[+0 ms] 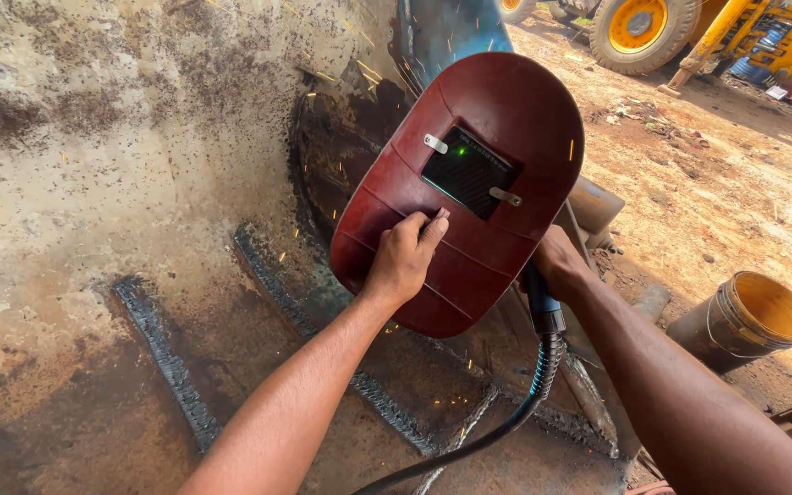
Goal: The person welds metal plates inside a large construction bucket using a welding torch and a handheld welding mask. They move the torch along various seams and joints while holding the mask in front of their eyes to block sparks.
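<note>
Shield up, torch behind it

Left hand (407,257) grips the red welding shield (460,183) at frame centre — long axis tilted upper right; right hand (556,261), half hidden, clasps the torch handle (543,307).

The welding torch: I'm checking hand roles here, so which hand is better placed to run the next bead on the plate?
Probably the right hand: it grips the torch behind the shield. The left hand is taken up holding the red shield.
</note>
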